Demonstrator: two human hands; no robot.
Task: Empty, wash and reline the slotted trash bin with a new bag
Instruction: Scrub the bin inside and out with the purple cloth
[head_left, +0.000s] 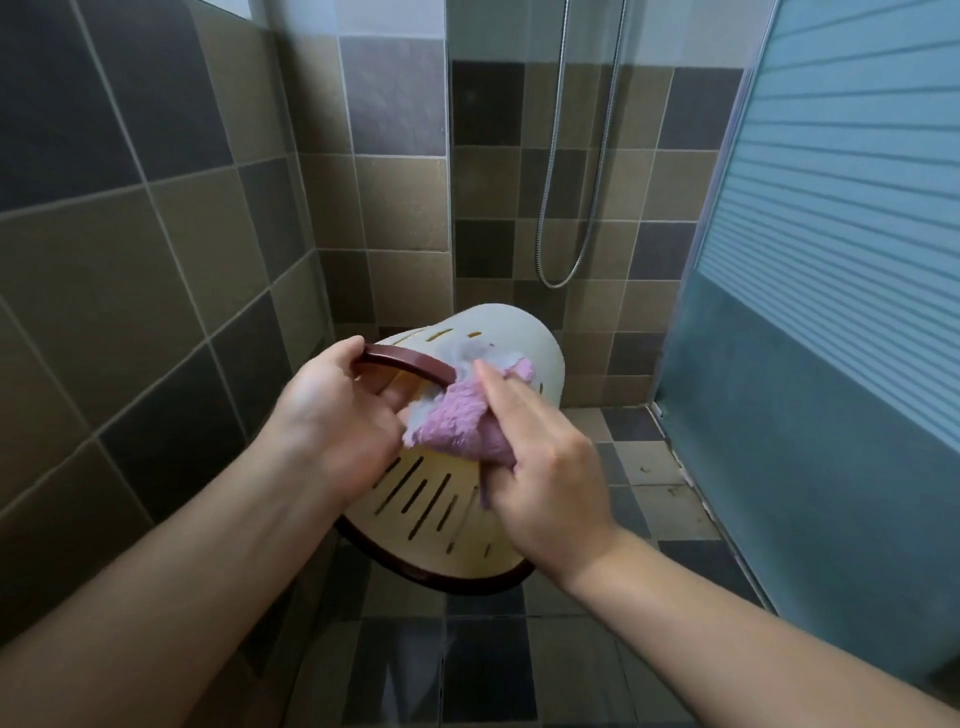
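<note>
The cream slotted trash bin (436, 525) with a dark red rim is held in the air, tipped so its base points away and up. My left hand (332, 415) grips its dark red handle (410, 364) from the left. My right hand (540, 467) presses a fluffy pink and grey cloth (457, 421) against the bin's outer side wall, fingers closed over the cloth. The bin's inside is hidden from view.
I stand in a tiled shower corner. A metal shower hose (571, 208) hangs on the back wall. A frosted glass door (831, 260) stands at the right. Tiled wall closes the left side, tiled floor (649, 467) lies below.
</note>
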